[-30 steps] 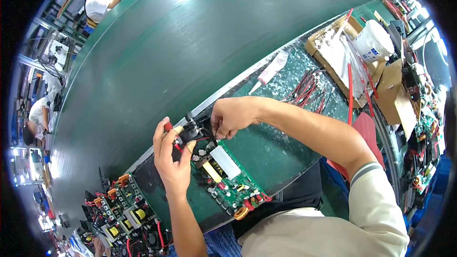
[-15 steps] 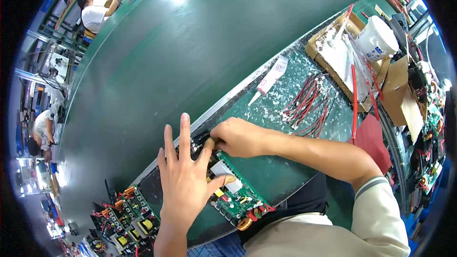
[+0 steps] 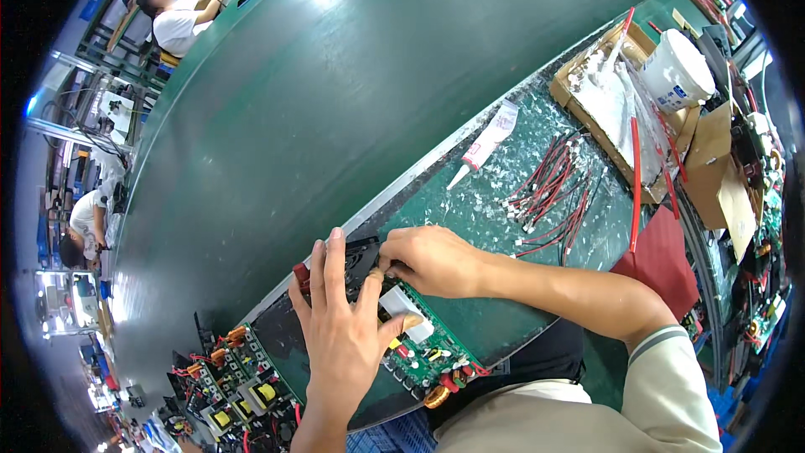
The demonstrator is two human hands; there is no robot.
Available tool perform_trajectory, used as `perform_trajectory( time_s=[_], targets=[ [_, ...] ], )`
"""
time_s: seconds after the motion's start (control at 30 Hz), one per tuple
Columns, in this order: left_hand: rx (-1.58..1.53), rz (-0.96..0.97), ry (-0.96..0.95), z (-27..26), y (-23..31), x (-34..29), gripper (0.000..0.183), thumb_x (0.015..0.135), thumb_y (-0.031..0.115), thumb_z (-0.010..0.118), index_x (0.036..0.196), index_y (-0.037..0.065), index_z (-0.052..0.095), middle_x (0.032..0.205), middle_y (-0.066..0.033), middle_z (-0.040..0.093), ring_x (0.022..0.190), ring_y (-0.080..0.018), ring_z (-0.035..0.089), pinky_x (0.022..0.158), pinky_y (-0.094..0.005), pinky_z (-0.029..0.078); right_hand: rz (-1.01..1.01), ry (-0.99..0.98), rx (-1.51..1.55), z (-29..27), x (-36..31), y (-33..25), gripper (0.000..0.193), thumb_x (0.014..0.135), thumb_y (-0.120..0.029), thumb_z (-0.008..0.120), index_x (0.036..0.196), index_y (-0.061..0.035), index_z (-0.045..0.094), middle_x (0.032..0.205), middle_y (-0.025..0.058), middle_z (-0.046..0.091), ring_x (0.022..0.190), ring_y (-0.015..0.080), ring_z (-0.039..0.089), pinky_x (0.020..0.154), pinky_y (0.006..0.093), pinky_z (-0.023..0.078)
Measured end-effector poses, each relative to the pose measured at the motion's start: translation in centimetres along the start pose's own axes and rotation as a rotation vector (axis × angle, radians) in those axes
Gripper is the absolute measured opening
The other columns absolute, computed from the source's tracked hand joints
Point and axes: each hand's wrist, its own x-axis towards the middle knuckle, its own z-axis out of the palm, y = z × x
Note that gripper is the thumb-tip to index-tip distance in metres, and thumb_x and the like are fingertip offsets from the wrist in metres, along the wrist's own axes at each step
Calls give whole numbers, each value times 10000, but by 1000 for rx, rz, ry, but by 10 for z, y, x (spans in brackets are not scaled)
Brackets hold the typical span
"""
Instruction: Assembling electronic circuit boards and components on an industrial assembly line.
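Observation:
A green circuit board (image 3: 432,351) with a white block, red and yellow parts and a copper coil lies on the green bench mat near me. My left hand (image 3: 342,323) lies flat on its far end, fingers spread and pointing away, partly covering a black fan and a red part (image 3: 300,274). My right hand (image 3: 432,258) reaches in from the right. Its curled fingertips press on the board's upper edge beside the left hand. What the fingertips pinch is hidden.
A bundle of red and black wires (image 3: 553,197) and a white glue tube (image 3: 486,144) lie on the mat to the right. A cardboard box (image 3: 604,101), a white tub (image 3: 677,71) and a red cloth (image 3: 658,260) sit further right. More boards (image 3: 239,377) are stacked at the lower left. A dark conveyor belt (image 3: 335,101) runs behind, with other people at its far side.
My left hand, which earlier gripped a red part upright, has opened and settled flat onto the board. My right hand has stayed at the board's upper edge.

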Motion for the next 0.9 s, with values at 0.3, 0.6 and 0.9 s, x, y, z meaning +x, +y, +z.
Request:
perform_trajectory(
  time_s=[0.3,0.6,0.9],
  targets=[
    [-42,-21,-2,-2,3,2,638,737,527,753,1168,68,652,1552,-230,274,1415,-407,319,1098,-637,261,-37,-56,-6,-4,8,10,99,772,-4,615,844,-13,683,891,185,675,885,388,659,768,464,527],
    [-39,-13,-10,-1,2,3,650,735,544,748,1159,62,652,1543,-231,283,1408,-406,328,1090,-656,260,54,-180,-47,-7,12,3,116,855,-99,627,891,-28,711,915,179,664,899,379,653,787,466,522],
    [-48,-32,-9,-1,1,2,639,721,524,765,1155,69,650,1525,-212,306,1397,-397,340,1086,-659,265,75,-203,-55,-4,20,5,122,781,-73,643,868,-52,725,894,181,713,899,368,684,772,457,534]
  ],
)
